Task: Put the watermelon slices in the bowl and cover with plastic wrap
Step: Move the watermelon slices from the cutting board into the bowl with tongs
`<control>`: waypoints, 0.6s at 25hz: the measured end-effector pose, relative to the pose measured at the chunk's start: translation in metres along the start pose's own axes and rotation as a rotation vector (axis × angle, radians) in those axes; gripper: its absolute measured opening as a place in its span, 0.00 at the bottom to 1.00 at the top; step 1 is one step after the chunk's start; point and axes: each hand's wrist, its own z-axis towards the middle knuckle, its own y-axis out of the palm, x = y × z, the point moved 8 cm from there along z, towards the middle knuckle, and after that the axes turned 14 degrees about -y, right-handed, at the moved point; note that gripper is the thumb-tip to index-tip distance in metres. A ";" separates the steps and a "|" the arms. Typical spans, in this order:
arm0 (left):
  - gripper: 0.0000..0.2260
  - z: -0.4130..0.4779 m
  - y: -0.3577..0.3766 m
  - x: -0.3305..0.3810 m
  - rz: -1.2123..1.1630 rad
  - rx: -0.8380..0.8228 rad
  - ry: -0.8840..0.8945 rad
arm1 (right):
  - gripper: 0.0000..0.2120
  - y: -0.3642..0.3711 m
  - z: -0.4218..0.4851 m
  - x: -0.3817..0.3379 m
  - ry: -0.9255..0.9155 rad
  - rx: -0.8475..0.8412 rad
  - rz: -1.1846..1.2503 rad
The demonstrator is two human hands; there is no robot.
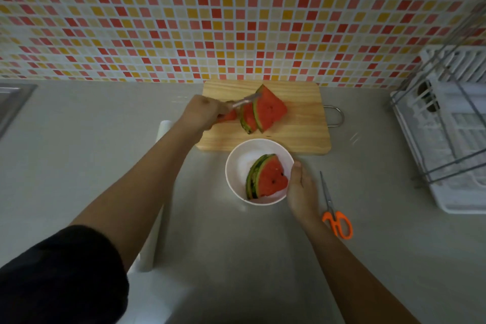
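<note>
Left hand (202,113) has its grip curled round tongs (243,100), whose tips meet the slices (265,112) on the board (302,113), at 12 o'clock from the bowl (232,166). Right hand (302,189) grips the bowl's rim at 4 o'clock. Other slices (268,179) lie inside. The slices are likely wet, heavy and soft-fleshed, so pinch gently near the firm rind.

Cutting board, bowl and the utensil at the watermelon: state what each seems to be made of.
The cutting board looks like pale wood with a matte finish and visible grain lines. The bowl is white, smooth and faintly glossy; whether ceramic or plastic, the look leaves open. The utensil is silvery and reflective, probably steel, though blurred.
</note>
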 end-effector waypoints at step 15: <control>0.13 -0.107 0.033 -0.039 0.845 0.169 0.539 | 0.26 0.001 0.000 0.001 0.058 -0.023 -0.027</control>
